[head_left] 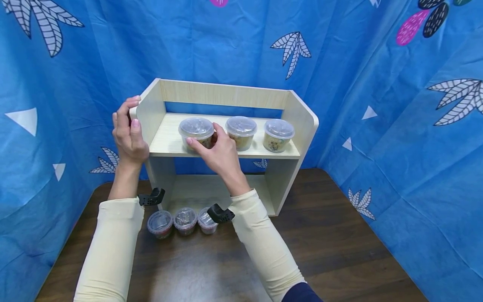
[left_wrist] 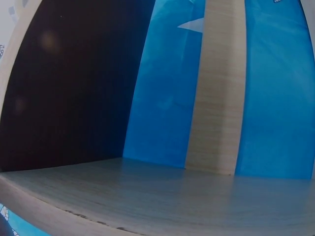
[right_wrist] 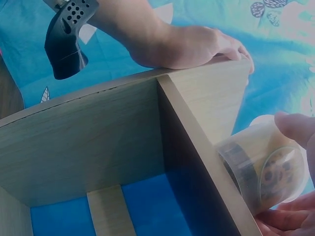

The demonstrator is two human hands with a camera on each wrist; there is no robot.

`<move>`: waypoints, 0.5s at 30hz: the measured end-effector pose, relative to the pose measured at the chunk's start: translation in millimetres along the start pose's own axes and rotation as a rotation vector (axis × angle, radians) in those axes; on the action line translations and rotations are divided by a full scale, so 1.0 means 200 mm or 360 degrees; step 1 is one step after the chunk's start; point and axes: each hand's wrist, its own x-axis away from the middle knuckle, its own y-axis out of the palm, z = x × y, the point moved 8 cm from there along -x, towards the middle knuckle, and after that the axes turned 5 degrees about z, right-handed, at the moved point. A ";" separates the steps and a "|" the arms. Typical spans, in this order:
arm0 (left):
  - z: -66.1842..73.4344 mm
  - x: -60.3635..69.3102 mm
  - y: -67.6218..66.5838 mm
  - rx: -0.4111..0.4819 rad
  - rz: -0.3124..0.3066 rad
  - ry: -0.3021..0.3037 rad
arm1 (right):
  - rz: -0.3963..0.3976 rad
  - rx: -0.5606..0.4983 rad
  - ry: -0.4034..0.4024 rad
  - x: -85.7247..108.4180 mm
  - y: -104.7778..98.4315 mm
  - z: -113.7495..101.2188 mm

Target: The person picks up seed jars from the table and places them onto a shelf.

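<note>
A two-tier pale wooden shelf (head_left: 222, 90) stands on the table. My left hand (head_left: 130, 134) grips its left side panel, with fingertips bent over the panel's edge, as the right wrist view also shows for that left hand (right_wrist: 197, 46). My right hand (head_left: 222, 153) holds a clear lidded plastic tub (head_left: 196, 128) at the left of the upper board, thumb on its front and fingers at its right side. In the right wrist view the tub (right_wrist: 268, 167) bears a round label and sits at the board's edge. Two similar tubs, a middle tub (head_left: 241, 132) and a right tub (head_left: 278, 135), stand beside it.
Three smaller lidded cups, a left cup (head_left: 160, 224), a middle cup (head_left: 185, 221) and a right cup (head_left: 207, 221), stand in a row before the lower board (head_left: 211, 184). The dark wooden table (head_left: 320, 251) is bounded by a blue patterned curtain (head_left: 241, 50).
</note>
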 end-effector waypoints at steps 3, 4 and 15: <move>0.01 0.00 0.00 -0.0004 0.0004 -0.0009 | -0.0007 0.0015 0.0013 -0.01 0.01 0.00; 0.01 0.00 0.00 -0.0005 0.0003 -0.0013 | -0.0010 0.0020 0.0019 -0.01 0.01 0.00; 0.00 0.00 0.00 -0.0010 -0.0002 -0.0008 | -0.0015 0.0061 0.0012 -0.04 0.02 0.00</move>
